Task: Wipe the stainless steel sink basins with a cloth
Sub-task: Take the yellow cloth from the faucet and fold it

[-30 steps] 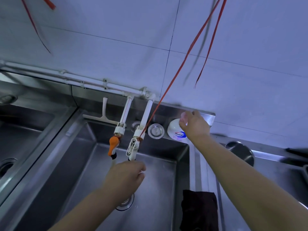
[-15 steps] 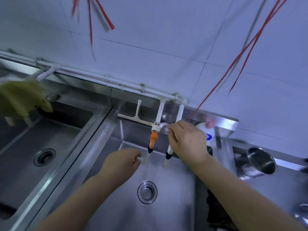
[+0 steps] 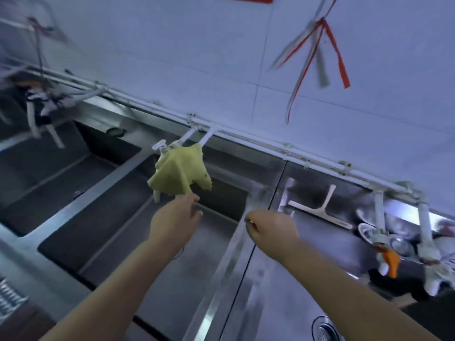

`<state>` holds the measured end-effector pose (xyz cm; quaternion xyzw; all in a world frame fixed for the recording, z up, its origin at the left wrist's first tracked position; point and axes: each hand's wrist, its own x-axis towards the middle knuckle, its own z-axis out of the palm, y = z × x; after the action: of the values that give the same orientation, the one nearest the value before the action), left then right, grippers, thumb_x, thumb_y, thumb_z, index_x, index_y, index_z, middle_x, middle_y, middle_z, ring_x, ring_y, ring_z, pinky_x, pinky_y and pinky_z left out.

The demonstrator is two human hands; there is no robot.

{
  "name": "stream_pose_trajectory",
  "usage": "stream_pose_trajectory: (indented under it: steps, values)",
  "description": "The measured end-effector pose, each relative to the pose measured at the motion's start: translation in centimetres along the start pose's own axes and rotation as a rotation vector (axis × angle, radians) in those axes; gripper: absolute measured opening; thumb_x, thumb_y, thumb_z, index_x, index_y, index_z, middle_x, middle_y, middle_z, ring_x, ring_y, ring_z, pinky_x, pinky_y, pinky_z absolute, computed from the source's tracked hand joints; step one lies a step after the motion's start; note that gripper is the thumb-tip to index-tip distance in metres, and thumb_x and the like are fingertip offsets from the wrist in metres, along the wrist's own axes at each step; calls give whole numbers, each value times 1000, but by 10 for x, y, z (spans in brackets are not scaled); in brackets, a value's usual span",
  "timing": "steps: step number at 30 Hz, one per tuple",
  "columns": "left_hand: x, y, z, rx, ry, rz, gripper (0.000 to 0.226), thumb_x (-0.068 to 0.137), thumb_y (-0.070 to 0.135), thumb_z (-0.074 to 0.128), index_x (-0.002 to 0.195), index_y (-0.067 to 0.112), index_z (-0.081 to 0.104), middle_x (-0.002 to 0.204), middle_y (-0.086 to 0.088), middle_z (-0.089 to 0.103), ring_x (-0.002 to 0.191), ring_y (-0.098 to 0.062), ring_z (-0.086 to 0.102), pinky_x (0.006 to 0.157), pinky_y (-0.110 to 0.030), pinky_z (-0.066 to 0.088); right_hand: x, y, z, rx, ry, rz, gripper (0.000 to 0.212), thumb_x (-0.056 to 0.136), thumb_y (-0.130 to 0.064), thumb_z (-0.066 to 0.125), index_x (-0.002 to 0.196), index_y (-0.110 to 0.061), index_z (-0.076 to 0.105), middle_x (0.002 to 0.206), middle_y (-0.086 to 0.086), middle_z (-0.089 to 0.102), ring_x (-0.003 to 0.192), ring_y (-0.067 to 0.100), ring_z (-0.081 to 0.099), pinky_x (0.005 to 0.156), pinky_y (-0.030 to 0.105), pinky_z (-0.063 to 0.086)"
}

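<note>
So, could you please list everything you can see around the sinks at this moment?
yellow cloth: one, yellow, draped over the taps of the middle basin
sink basins: three, steel, in a row under the wall
squeegee: one, white, at the back of the right basin
orange tap handle: one, orange, right basin
white pipe: one run, white, along the wall
ribbons: several, red and grey, hanging by the wall
left hand: fingertips at the cloth's lower edge
right hand: curled, blurred, over the divider
</note>
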<state>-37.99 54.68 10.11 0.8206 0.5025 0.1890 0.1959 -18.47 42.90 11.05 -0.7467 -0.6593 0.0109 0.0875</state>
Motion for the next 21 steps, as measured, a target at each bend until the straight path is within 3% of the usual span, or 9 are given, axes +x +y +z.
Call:
stream_pose_trajectory:
  steps: [2,5,8,11,14,18,21]
  values:
    - [24,-35,-14,5,55,-71,34,86,36,56,118,25,53,111,5,60,98,-20,58,71,-31,41,28,-30,11,42,-3,26,26,95,-29,37,95,-22,62,90,-1,63,81,20,60,60,27,43]
    - [56,-74,-26,-44,96,-269,36,83,37,54,111,14,52,109,-7,56,97,-28,55,70,-37,41,54,-59,22,81,-23,39,24,94,-27,38,88,-23,61,82,-2,61,74,18,56,52,28,34]
    - [79,-98,-22,-86,-7,-425,49,89,44,50,117,4,49,116,-15,56,107,-36,53,77,-40,40,67,-68,27,63,-59,56,25,94,-29,37,86,-24,60,79,-3,61,70,16,56,58,31,43]
    - [95,-109,-17,-365,-81,-519,44,93,43,46,109,3,55,89,-10,58,89,-32,56,70,-34,37,75,-69,29,31,-74,84,24,94,-28,38,86,-24,60,78,-3,61,70,16,56,54,29,35]
    - [105,-114,-15,-613,20,-519,26,90,33,53,84,8,57,71,-5,53,63,-21,48,60,-31,36,78,-72,33,36,-100,119,24,93,-27,38,83,-25,60,75,-5,59,68,13,54,55,27,35]
    - [104,-108,-30,-841,268,-513,16,80,19,58,65,17,53,60,4,47,56,-12,41,48,-26,33,75,-76,37,44,-126,129,24,94,-27,39,86,-23,62,78,-6,61,72,13,57,63,27,45]
    - [103,-105,-56,-891,306,-384,16,71,16,55,58,17,46,54,9,36,52,-8,31,47,-21,27,75,-79,37,43,-137,124,26,95,-28,39,89,-19,63,82,-1,64,75,18,59,64,29,46]
